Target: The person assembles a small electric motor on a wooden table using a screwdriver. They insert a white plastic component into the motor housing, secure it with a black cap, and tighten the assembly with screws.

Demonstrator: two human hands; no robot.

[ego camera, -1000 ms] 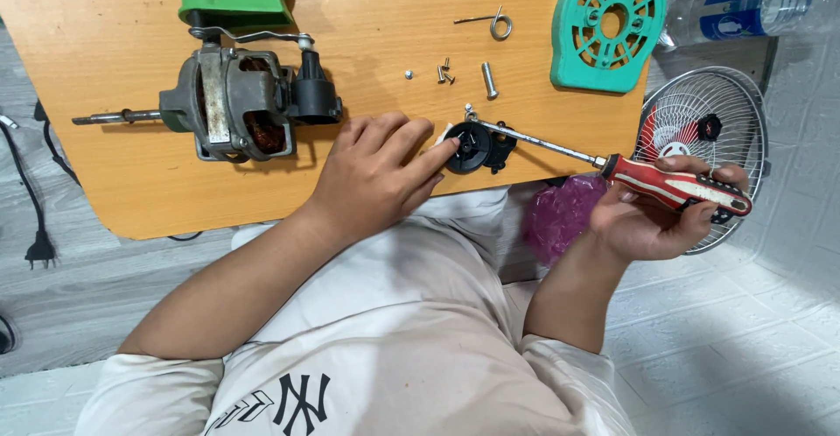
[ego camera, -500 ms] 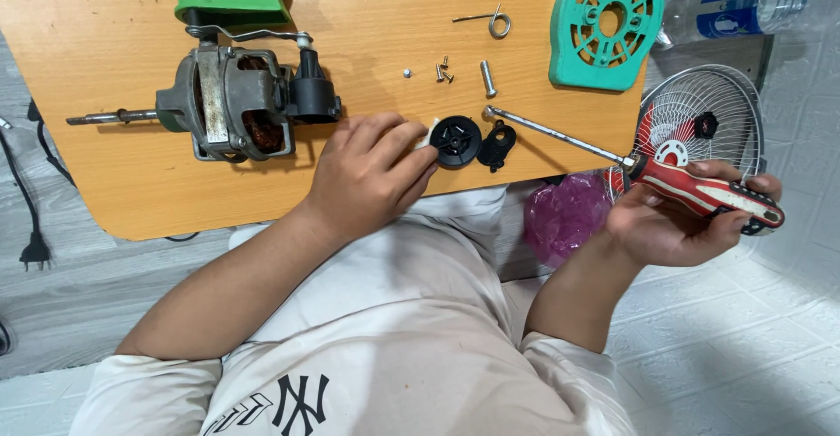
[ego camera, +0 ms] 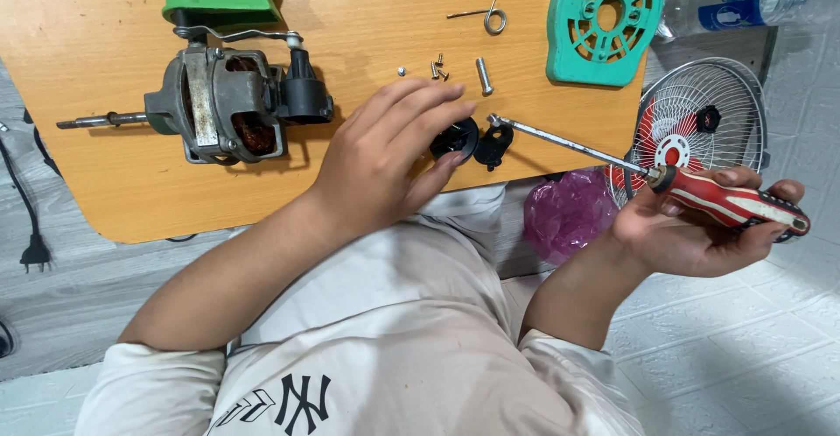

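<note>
Holding: your left hand (ego camera: 389, 160) fingertips pin the black knob (ego camera: 454, 138) at frame centre on the worktop (ego camera: 105, 191).
Driver: right hand (ego camera: 700, 226), grip wrapped around the red screwdriver (ego camera: 731, 201).
Tip: keep the knob flat and line the blade up squarely before turning.

A small round black plastic cap (ego camera: 454, 138) lies flat on the orange-brown wooden board (ego camera: 367, 42), near its front edge, partly covered by fingertips that rest on its near rim. Just beside it, at its three o'clock, sits a smaller black plastic piece with a rounded lobe and a hole (ego camera: 493, 145), also flat on the board; whether the two touch cannot be told. A screwdriver with a red, black and white handle and a long bare steel shaft (ego camera: 691, 182) slants from the five o'clock side, handle held off the board's edge, its tip meeting the top of the smaller black piece.
</note>
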